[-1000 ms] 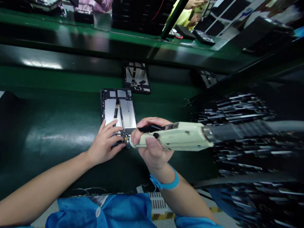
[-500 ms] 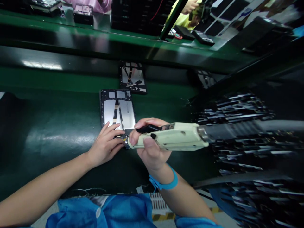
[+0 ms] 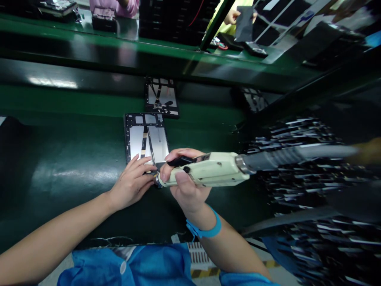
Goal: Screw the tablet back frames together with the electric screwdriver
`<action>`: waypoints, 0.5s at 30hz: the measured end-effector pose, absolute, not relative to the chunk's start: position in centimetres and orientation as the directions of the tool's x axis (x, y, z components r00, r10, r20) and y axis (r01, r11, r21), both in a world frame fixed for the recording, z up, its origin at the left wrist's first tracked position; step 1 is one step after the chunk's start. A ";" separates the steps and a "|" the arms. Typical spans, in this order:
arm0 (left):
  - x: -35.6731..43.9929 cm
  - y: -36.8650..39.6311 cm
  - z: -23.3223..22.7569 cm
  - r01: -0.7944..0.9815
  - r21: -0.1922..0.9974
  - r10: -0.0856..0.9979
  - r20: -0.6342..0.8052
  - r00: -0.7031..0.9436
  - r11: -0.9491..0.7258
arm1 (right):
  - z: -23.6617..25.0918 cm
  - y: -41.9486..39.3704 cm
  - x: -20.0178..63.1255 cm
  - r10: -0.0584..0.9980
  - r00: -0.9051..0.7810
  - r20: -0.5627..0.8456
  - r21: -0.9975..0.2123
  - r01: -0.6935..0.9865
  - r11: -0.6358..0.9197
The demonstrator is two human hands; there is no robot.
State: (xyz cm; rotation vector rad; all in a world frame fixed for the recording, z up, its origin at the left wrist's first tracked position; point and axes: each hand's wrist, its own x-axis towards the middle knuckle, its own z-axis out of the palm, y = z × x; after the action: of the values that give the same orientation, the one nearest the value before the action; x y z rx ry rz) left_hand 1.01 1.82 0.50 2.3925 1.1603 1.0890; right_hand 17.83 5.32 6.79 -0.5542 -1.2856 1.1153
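A tablet (image 3: 160,143) with its back off lies on the green work surface, its silver inside and dark ribbon strip showing. My left hand (image 3: 131,184) rests over its lower left edge, fingers stretched out and a little apart, the thumb and forefinger close to the tool's tip. Wrapped round a pale green electric screwdriver (image 3: 220,170) is my right hand (image 3: 187,190), with fingers about its black lever. The tool lies nearly level, nose pointing left at the tablet's lower edge. Its bit is hidden by my left fingers.
Behind is a second opened tablet (image 3: 168,97). Racked dark panels (image 3: 300,174) stand at right, where the screwdriver's grey cable (image 3: 276,157) runs. Across a green ledge (image 3: 98,35), a co-worker's hand (image 3: 232,16) holds a dark flat panel (image 3: 244,24).
The screwdriver and my right hand have shifted slightly left. The second tablet has slid a little left. The co-worker now holds up a dark panel. My left hand stays nearly still.
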 end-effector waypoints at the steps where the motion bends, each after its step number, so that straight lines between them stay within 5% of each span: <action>1: 1.0 1.8 0.5 0.560 0.520 0.760 0.514 0.399 -0.645 | 6.8 5.3 17.8 0.878 -0.102 0.468 -0.845 -0.343 0.411; 15: 1.0 1.9 0.3 0.536 0.530 0.750 0.529 0.397 -0.658 | 6.7 5.3 17.6 0.874 -0.085 0.479 -0.820 -0.397 0.411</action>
State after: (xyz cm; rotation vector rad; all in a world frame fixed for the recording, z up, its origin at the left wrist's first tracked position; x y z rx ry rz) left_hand 1.00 1.87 0.31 2.3832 1.1273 1.1178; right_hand 17.58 5.25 6.74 -0.4996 -1.2408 1.1322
